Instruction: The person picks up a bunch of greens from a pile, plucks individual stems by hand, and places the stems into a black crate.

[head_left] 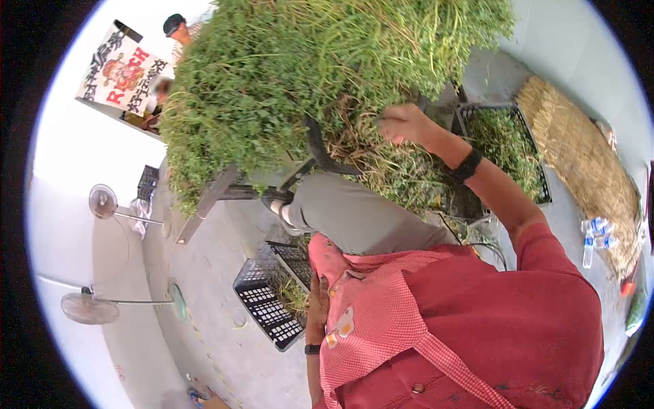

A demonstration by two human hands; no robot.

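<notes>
A big heap of leafy green herbs [272, 82] with long stems fills the top of the head view. At its lower edge, beside a tangle of brownish stems and roots [347, 129], my right hand [403, 125] is closed. Whatever its fingers grip, if anything, is too small and blurred to make out. My left hand [317, 303] lies with stretched fingers against the pink checked apron [375, 307] over my thigh. Close by that hand stands a black plastic crate [255, 296] with some green stems inside.
On the right is another black crate [545, 177] of greens, near a rolled straw mat [579, 163] and plastic bottles [596, 238]. Two standing fans [103, 203] are at the left. Another person [178, 34] is behind the heap, by a printed sign [122, 71].
</notes>
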